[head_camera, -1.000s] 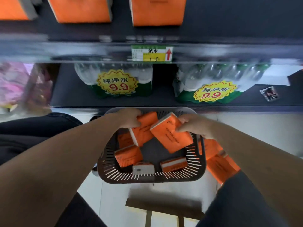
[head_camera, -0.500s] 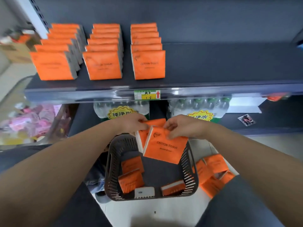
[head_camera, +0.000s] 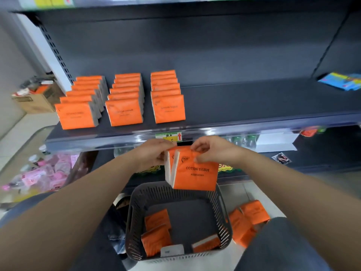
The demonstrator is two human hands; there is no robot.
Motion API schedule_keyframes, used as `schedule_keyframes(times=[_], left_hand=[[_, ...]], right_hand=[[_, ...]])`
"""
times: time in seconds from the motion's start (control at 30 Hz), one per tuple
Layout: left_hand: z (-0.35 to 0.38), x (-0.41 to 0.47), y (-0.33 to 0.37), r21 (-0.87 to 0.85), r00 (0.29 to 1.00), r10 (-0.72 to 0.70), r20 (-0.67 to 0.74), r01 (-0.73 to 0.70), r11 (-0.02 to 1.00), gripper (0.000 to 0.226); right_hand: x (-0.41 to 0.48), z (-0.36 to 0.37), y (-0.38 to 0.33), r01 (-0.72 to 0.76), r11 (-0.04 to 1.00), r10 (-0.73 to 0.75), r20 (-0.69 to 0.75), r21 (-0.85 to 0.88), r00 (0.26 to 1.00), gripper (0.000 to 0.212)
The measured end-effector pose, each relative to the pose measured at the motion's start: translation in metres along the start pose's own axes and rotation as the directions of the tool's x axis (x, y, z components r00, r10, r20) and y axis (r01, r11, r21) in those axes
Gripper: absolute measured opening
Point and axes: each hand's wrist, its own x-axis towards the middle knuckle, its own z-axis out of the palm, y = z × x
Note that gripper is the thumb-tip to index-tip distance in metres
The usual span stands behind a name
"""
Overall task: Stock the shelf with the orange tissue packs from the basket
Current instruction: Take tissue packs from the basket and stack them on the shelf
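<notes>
1. Now I see the left hand [head_camera: 154, 153] pinching the top of the rear tissue pack [head_camera: 168, 167].
2. The right hand [head_camera: 213, 151] pinches the top edge of the front tissue pack [head_camera: 197, 171].
3. Both hang upright, touching each other, above the basket [head_camera: 132, 212] and just below the shelf [head_camera: 254, 102] edge.
4. I count loose packs [head_camera: 156, 239] in the basket and three rows of packs [head_camera: 125, 102] on the shelf.

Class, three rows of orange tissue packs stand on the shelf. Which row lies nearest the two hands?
The right-hand row, just above the left hand and right hand; the middle row and left row sit farther left along the shelf.
</notes>
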Motion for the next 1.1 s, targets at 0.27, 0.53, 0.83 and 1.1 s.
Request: schedule_keyframes(times=[0.27, 0.53, 0.83, 1.1], left_hand=[[0.020, -0.015, 0.028, 0.063, 0.994, 0.053, 0.099, -0.059, 0.996, 0.085], [0.038, -0.001, 0.054, -0.018, 0.979, 0.202, 0.011, -0.202, 0.979, 0.096], [0.046, 0.027, 0.081, -0.188, 0.955, 0.289, -0.067, -0.297, 0.936, 0.090], [0.053, 0.063, 0.115, -0.271, 0.931, 0.342, -0.126, -0.364, 0.891, 0.082]], right_hand=[[-0.004, -0.018, -0.005, 0.122, 0.989, -0.107, -0.175, 0.079, 0.979, 0.027], [-0.007, -0.052, -0.015, 0.268, 0.958, -0.219, -0.347, 0.099, 0.912, 0.030], [-0.002, -0.081, 0.005, 0.253, 0.891, -0.099, -0.383, 0.377, 0.918, 0.061], [0.028, -0.109, 0.017, 0.216, 0.748, -0.062, -0.258, 0.627, 0.964, 0.067]])
